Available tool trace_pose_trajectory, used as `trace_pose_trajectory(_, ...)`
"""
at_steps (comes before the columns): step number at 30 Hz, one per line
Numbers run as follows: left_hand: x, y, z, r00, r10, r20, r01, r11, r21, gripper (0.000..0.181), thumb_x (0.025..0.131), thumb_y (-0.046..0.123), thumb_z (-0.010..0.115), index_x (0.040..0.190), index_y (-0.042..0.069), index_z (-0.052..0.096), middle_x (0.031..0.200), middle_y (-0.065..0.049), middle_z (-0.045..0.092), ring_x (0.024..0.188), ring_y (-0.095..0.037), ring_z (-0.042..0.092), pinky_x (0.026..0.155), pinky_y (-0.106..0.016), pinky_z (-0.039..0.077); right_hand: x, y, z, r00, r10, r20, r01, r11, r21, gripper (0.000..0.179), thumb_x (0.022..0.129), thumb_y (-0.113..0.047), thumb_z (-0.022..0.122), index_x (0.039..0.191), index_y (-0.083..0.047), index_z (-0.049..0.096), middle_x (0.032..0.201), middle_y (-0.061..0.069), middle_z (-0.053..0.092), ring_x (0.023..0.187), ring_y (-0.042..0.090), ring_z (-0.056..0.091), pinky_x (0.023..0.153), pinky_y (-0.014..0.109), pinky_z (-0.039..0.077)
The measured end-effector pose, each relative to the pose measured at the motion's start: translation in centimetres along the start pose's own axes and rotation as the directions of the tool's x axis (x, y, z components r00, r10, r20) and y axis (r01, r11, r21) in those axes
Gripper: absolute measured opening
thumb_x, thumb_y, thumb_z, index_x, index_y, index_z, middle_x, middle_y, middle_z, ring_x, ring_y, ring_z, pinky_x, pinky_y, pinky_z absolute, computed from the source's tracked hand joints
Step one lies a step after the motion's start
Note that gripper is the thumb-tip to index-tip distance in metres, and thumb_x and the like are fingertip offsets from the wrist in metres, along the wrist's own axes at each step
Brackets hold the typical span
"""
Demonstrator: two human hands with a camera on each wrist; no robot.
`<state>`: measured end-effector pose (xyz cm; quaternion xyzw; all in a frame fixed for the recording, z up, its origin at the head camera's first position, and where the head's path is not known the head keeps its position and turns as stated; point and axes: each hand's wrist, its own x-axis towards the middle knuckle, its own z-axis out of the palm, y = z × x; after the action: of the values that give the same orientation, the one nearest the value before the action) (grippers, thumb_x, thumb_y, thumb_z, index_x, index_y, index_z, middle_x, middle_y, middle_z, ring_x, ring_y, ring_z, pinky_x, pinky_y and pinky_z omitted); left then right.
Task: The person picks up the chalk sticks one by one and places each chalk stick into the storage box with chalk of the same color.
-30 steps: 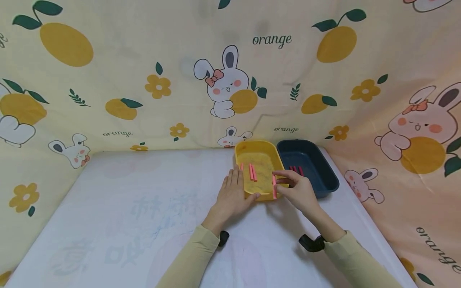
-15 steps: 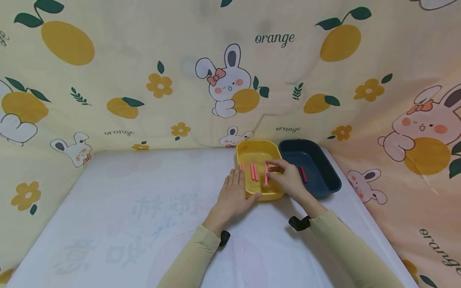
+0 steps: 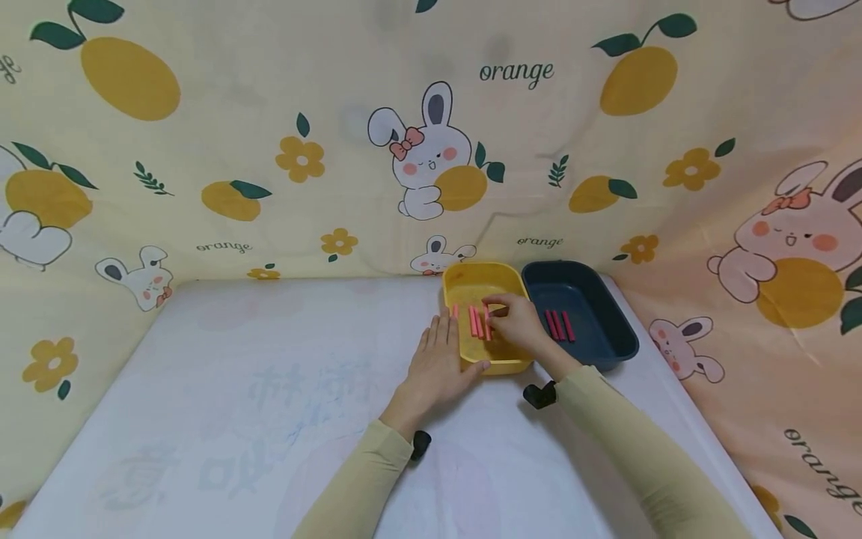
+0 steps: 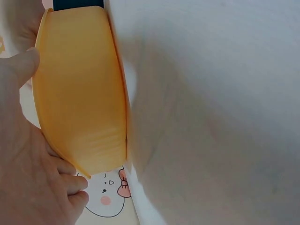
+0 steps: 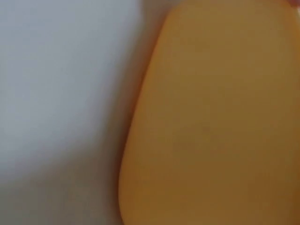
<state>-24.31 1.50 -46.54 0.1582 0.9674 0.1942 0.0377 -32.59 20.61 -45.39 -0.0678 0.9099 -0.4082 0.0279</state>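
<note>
My right hand (image 3: 520, 323) is inside the yellow tray (image 3: 483, 368), pinching a slim pink stick (image 3: 488, 332) between thumb and fingers. Two similar pink sticks (image 3: 474, 322) lie side by side just left of it, and another pink stick (image 3: 456, 310) shows by the tray's left wall. Along that left side lies my left hand (image 3: 434, 359), its fingers straight against the rim and its thumb on the near edge. In the left wrist view, the thumb touches the rim of the upright yellow tray (image 4: 82, 89). Only its blurred outer wall (image 5: 206, 112) fills the right wrist view.
A dark blue tray (image 3: 566, 281) stands directly right of the yellow one, with three darker pink sticks (image 3: 559, 326) in it. Both trays sit at the back of the white table (image 3: 269, 419), against a printed cloth (image 3: 296, 75) that hangs behind and to the right.
The right hand has carried its pink stick from the yellow tray's right near edge leftward and inward, beside the two sticks. The left hand stays put.
</note>
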Motion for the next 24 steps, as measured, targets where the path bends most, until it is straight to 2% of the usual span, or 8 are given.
trace_pose_trajectory(4,0.0,0.0,-0.1,1.0,-0.001,0.002,0.001,1.0,0.002,0.104,0.099,0.071,0.047,0.165,-0.002,0.012,0.173,-0.021,0.009,0.16,-0.035,0.008,0.13,-0.046,0.014,1.0,0.4,0.2,0.998,0.055,0.013,-0.055,0.998,-0.024,0.038,0.096,0.0,0.07,0.134,-0.002,0.068,0.129,0.021,0.069,0.11,0.033,0.071,0.089,0.04,0.062)
trace_pose_trajectory(9,0.1,-0.1,-0.1,1.0,-0.003,0.011,0.003,1.0,-0.007,0.105,0.099,0.072,0.047,0.165,-0.001,0.011,0.173,-0.021,0.008,0.16,-0.035,0.007,0.13,-0.046,0.012,1.9,0.8,0.5,0.997,0.063,0.039,-0.06,0.995,-0.074,0.035,0.097,-0.002,0.068,0.132,0.001,0.069,0.135,0.021,0.066,0.115,0.035,0.067,0.097,0.046,0.058)
trace_pose_trajectory(18,0.0,0.0,0.0,1.0,-0.002,-0.003,0.002,1.0,-0.01,0.104,0.1,0.07,0.048,0.165,-0.001,0.011,0.173,-0.021,0.006,0.16,-0.035,0.007,0.13,-0.046,0.012,1.8,0.5,0.6,0.996,0.066,0.062,-0.06,0.994,-0.095,0.035,0.097,0.0,0.066,0.131,0.004,0.068,0.132,0.023,0.067,0.112,0.032,0.065,0.098,0.045,0.057)
trace_pose_trajectory(24,0.0,0.0,0.1,1.0,-0.001,0.002,0.001,1.0,-0.015,0.104,0.1,0.071,0.047,0.165,-0.001,0.01,0.173,-0.02,0.002,0.16,-0.035,0.006,0.13,-0.045,0.012,1.8,0.6,0.7,0.995,0.068,0.066,-0.061,0.993,-0.105,0.036,0.097,0.0,0.065,0.132,0.006,0.066,0.131,0.023,0.068,0.115,0.034,0.066,0.098,0.044,0.057)
